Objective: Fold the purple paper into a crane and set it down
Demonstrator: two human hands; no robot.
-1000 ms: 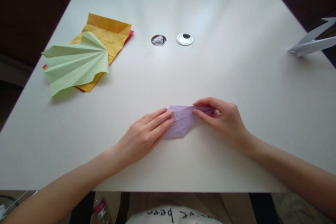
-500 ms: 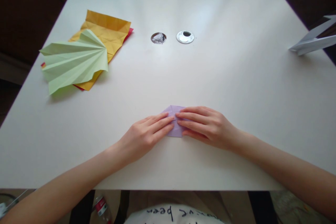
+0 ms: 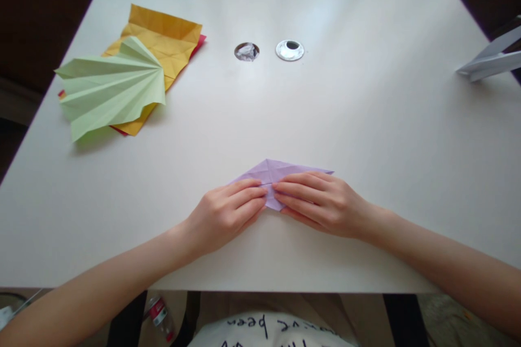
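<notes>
A small folded lilac paper piece (image 3: 277, 172) is pinned flat under both hands, its long axis running left to right. The left hand (image 3: 223, 212) and right hand (image 3: 321, 201) are laid open, fingertips meeting over its middle, equally near.

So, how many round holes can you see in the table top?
2. Both lie side by side in the far middle of the table: the left hole with something crumpled inside, and the right hole with a shiny metal ring. None seems hidden.

purple paper (image 3: 272, 169) unfolded wider, flatter
</notes>
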